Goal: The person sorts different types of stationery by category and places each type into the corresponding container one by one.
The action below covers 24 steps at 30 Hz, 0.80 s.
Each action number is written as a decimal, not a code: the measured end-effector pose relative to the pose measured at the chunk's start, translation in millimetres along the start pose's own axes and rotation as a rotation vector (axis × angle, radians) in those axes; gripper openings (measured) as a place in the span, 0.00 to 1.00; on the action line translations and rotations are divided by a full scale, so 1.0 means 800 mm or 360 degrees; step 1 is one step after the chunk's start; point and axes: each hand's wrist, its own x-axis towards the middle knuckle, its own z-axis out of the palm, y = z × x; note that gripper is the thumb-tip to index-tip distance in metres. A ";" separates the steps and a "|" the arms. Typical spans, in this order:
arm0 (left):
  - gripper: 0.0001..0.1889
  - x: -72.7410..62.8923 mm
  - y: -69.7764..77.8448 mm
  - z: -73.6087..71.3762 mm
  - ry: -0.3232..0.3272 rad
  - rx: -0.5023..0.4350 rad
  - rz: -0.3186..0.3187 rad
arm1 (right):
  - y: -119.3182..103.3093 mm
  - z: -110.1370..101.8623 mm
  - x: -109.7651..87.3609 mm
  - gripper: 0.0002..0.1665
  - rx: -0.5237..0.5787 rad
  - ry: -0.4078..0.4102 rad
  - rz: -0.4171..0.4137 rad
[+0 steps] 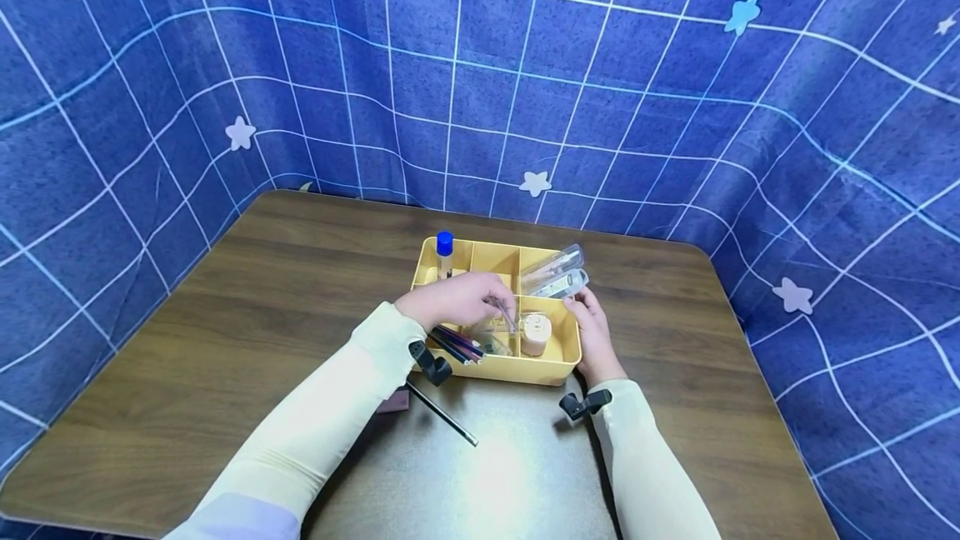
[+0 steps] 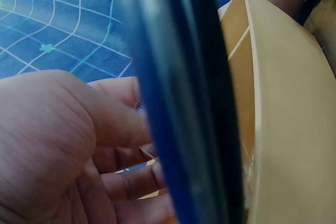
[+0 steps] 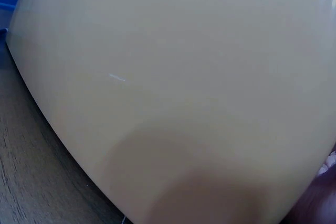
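Note:
A yellow compartment organizer (image 1: 528,369) stands on the table. Above its front middle, my left hand (image 1: 457,300) pinches a thin, shiny stick-like item (image 1: 509,320) whose kind is unclear. In the left wrist view the left hand (image 2: 47,140) is partly hidden behind blurred dark pens. My right hand (image 1: 596,336) grips the organizer's right side, thumb at the rim; the right wrist view shows mostly its yellow wall (image 3: 173,77). Several dark pens (image 1: 456,343) lean in the front left compartment. A whitish round item (image 1: 536,333) sits front right. Clear plastic cases (image 1: 558,273) lean at the back right.
A blue-capped clear tube (image 1: 445,248) stands in the back left compartment. On the table in front lie a black pencil (image 1: 442,413) and a purple block (image 1: 394,401), partly behind the left sleeve. A blue star-patterned curtain (image 1: 487,73) surrounds the wooden table (image 1: 225,332).

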 end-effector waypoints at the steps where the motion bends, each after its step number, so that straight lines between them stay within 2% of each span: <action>1: 0.13 0.000 0.000 0.000 0.0001 0.0011 0.0007 | 0.000 0.000 0.000 0.27 -0.0003 -0.0007 -0.0008; 3: 0.14 0.000 0.000 0.001 0.0018 0.0039 0.0007 | 0.001 0.000 0.000 0.27 0.0010 -0.0008 0.0000; 8: 0.13 -0.003 0.000 -0.004 0.0061 0.0091 -0.0071 | -0.002 0.003 0.000 0.29 0.0042 0.0021 0.0056; 13: 0.12 -0.008 -0.002 -0.011 0.0111 0.0090 -0.0122 | -0.004 0.004 0.000 0.30 0.0051 0.0027 0.0081; 18: 0.11 -0.018 -0.011 -0.027 0.0224 0.0077 -0.0040 | -0.002 0.003 0.000 0.29 0.0027 0.0025 0.0046; 21: 0.10 -0.032 -0.015 -0.045 0.0341 0.0102 0.0030 | -0.001 0.002 -0.001 0.28 0.0005 0.0017 0.0012; 24: 0.09 -0.048 -0.015 -0.065 0.0460 0.0115 0.0030 | 0.000 0.000 -0.001 0.28 -0.0020 -0.0002 -0.0023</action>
